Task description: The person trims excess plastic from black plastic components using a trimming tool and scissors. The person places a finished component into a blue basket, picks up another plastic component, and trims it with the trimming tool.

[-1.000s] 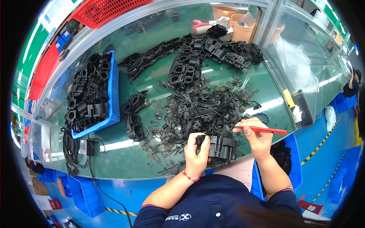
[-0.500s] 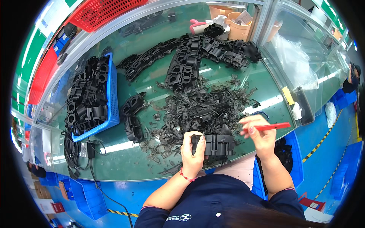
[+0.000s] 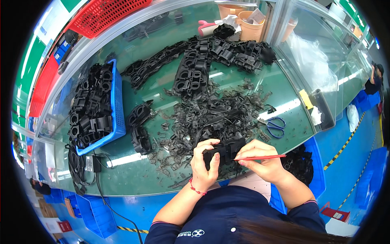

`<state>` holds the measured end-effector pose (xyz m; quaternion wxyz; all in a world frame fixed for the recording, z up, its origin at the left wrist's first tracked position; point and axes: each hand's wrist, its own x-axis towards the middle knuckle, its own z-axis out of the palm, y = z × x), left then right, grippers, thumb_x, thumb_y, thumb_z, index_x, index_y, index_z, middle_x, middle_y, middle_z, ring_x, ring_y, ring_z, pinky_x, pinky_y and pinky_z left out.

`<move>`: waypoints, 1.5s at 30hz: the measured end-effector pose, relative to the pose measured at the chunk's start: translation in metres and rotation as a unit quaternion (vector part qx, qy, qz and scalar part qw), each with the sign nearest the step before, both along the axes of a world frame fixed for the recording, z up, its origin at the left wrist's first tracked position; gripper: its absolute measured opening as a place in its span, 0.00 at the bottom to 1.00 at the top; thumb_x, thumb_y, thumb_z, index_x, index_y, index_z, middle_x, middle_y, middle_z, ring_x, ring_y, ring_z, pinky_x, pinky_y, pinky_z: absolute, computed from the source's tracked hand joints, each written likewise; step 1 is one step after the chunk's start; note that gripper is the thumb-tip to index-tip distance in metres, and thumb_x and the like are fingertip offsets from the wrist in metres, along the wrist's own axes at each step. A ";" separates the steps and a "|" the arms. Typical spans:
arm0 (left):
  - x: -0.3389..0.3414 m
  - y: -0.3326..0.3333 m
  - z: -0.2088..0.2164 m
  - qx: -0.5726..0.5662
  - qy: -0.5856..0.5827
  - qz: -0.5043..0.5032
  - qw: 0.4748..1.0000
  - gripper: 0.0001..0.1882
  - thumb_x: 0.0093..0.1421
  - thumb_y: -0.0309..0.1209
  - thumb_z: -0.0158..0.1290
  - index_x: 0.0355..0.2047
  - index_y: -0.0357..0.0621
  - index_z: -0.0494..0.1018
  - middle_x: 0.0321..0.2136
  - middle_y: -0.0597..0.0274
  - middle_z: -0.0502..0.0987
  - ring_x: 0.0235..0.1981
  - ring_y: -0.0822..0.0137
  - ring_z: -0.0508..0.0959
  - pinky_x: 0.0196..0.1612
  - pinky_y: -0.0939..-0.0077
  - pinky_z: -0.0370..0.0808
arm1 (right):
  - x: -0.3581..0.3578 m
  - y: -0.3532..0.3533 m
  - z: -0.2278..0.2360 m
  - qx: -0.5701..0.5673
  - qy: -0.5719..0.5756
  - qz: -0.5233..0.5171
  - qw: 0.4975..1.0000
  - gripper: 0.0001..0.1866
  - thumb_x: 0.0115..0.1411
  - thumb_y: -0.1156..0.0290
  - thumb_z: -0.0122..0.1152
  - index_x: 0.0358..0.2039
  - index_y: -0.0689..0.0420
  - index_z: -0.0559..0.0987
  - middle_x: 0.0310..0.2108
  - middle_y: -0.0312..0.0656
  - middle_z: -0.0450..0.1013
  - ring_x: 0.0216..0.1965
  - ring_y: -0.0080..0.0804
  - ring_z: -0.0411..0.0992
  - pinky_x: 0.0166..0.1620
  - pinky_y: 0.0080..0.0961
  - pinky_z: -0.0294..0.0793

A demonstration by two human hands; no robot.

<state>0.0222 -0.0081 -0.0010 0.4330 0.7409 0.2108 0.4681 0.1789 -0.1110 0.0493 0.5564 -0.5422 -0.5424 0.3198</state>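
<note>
My left hand is closed round one end of a black moulded plastic part above the table's near edge. In my right hand is a slim red-handled tool, held like a pen. Its handle points right, and its working end meets the part's right side; the tip is too small to make out. Just beyond the part spreads a heap of black plastic scraps. Blue-handled scissors lie right of the heap.
A blue basket full of black parts stands left. More black parts lie across the table's far side, near orange tubs. A cable with a black adapter hangs over the left edge. A blue bin sits right, below table level.
My right hand has moved left and down, bringing the red tool from beside the part onto it. The part has turned in my left hand. The scissors now show fully.
</note>
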 end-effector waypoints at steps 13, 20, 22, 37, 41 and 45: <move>-0.005 0.005 0.004 0.114 0.024 -0.032 0.993 0.18 0.52 0.24 0.55 0.40 0.39 0.59 0.40 0.43 0.72 0.36 0.51 0.75 0.36 0.68 0.73 | -0.002 -0.002 0.002 -0.050 0.032 0.002 0.998 0.09 0.50 0.80 0.61 0.33 0.60 0.81 0.27 0.37 0.69 0.28 0.23 0.69 0.31 0.18 0.70; -0.004 0.003 0.000 0.122 0.010 -0.029 0.992 0.17 0.53 0.26 0.55 0.39 0.38 0.59 0.39 0.42 0.72 0.36 0.51 0.75 0.37 0.67 0.73 | -0.004 0.002 -0.006 -0.002 -0.041 0.005 0.999 0.09 0.48 0.79 0.63 0.32 0.59 0.80 0.24 0.37 0.69 0.25 0.26 0.70 0.27 0.17 0.70; -0.003 0.001 -0.001 0.105 -0.004 -0.025 0.994 0.17 0.53 0.26 0.55 0.39 0.38 0.60 0.39 0.42 0.73 0.36 0.51 0.75 0.37 0.67 0.73 | -0.004 0.001 -0.008 0.098 -0.237 -0.018 0.966 0.11 0.43 0.78 0.64 0.31 0.55 0.80 0.26 0.36 0.71 0.24 0.27 0.70 0.24 0.18 0.70; 0.004 -0.008 0.012 0.033 0.006 0.032 0.999 0.12 0.54 0.24 0.54 0.35 0.37 0.63 0.37 0.44 0.73 0.34 0.56 0.76 0.36 0.70 0.73 | 0.006 0.009 -0.001 0.237 -0.505 0.023 0.829 0.12 0.38 0.71 0.61 0.28 0.51 0.78 0.33 0.35 0.74 0.20 0.17 0.68 0.18 0.13 0.65; 0.006 -0.009 0.009 -0.019 0.038 0.041 0.998 0.10 0.55 0.23 0.52 0.35 0.36 0.62 0.37 0.47 0.74 0.33 0.58 0.75 0.37 0.71 0.72 | 0.010 0.015 -0.014 0.279 -0.458 -0.013 0.844 0.11 0.40 0.74 0.61 0.29 0.53 0.78 0.33 0.42 0.74 0.18 0.22 0.69 0.19 0.15 0.67; 0.001 -0.007 0.004 -0.066 -0.005 0.012 0.998 0.13 0.54 0.23 0.53 0.37 0.38 0.61 0.37 0.49 0.73 0.37 0.61 0.74 0.41 0.71 0.70 | 0.024 0.011 -0.007 0.241 -0.237 -0.219 0.915 0.11 0.48 0.82 0.58 0.35 0.63 0.76 0.32 0.47 0.74 0.30 0.33 0.74 0.31 0.21 0.75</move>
